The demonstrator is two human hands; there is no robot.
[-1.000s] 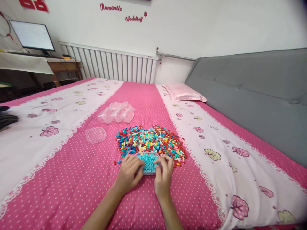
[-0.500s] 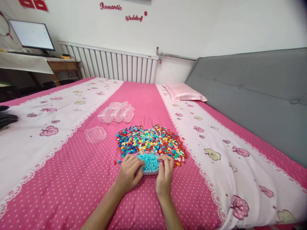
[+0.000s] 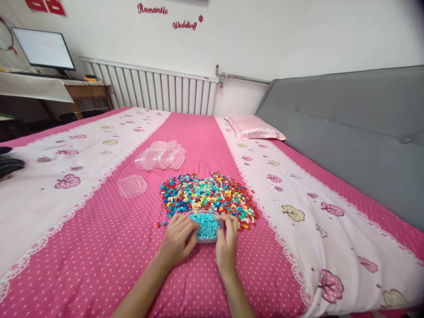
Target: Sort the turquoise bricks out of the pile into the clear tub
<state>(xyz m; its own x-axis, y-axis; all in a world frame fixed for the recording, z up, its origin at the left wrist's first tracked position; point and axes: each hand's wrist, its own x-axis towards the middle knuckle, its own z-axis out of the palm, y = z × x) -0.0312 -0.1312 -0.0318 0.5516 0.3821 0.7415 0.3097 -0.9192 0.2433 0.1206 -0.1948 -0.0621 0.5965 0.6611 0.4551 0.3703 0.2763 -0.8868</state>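
Note:
A clear plastic container (image 3: 207, 241) full of light blue toy bricks (image 3: 206, 225) rests on the bed at the near edge of a brick pile. My left hand (image 3: 179, 238) is closed on its left side, fingers curled over the rim. On the right side my right hand (image 3: 227, 243) grips the rim between thumb and fingers. Just beyond the container spreads the loose pile of small bricks (image 3: 202, 192) in red, blue, yellow, white and green. The container hides part of the pile's near edge.
A clear lid (image 3: 131, 186) lies flat left of the pile. Behind it several clear containers (image 3: 160, 155) are grouped together. A pink pillow (image 3: 253, 128) lies by the grey headboard (image 3: 347, 119). Dark objects (image 3: 11, 165) sit at the far left edge.
My right hand has shifted slightly left, its thumb and fingers changing position on the container's rim. My left hand, the container and the pile look almost unchanged.

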